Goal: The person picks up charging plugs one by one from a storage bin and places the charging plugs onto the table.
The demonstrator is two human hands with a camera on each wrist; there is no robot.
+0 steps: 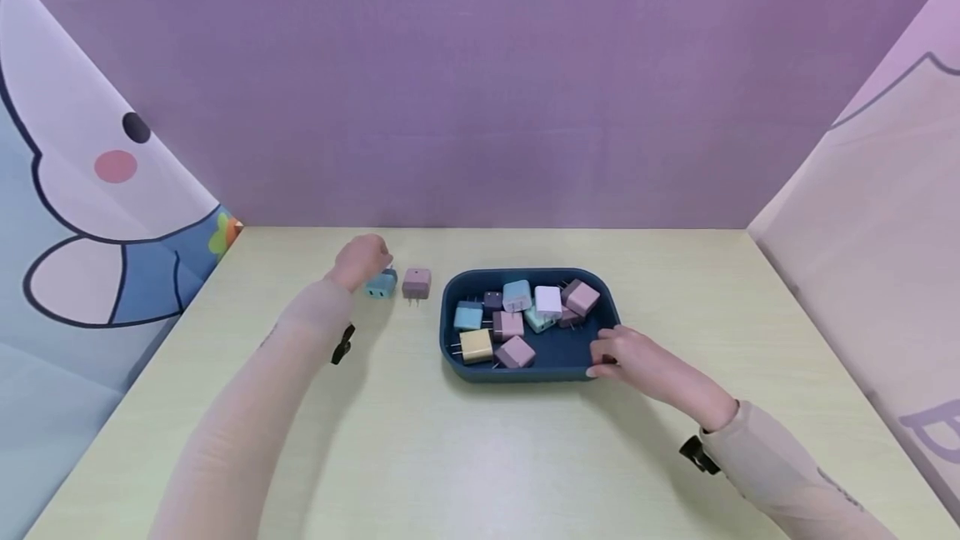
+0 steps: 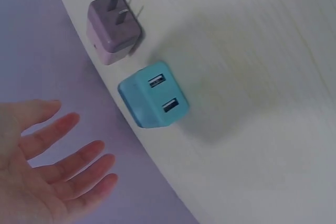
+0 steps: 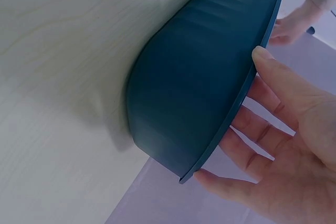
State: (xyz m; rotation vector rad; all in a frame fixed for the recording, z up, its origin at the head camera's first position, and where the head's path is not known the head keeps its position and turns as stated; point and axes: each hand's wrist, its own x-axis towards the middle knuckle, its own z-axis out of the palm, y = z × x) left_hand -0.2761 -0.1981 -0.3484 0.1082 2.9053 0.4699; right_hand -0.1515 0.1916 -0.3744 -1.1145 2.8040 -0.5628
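My left hand [image 1: 360,261] hovers by a teal charger plug [image 1: 381,285] at the table's back left. The left wrist view shows its fingers spread and loosely bent, apart from the teal plug [image 2: 155,95], whose two USB ports face up. Beside that plug lies a mauve one [image 2: 115,27] with its two prongs showing. At the near right corner of a dark blue bin [image 1: 558,350], my right hand [image 1: 637,361] grips the rim. Seen from the right wrist, the thumb is on the rim of the bin [image 3: 189,72] and the fingers reach over its inner side.
Several plugs in pink, teal, white and purple fill the bin's left and back, with a yellow plug [image 1: 476,346] at its near left. A purple cloth [image 1: 480,107] rises behind the pale wooden table [image 1: 480,465]; printed cloth walls flank both sides.
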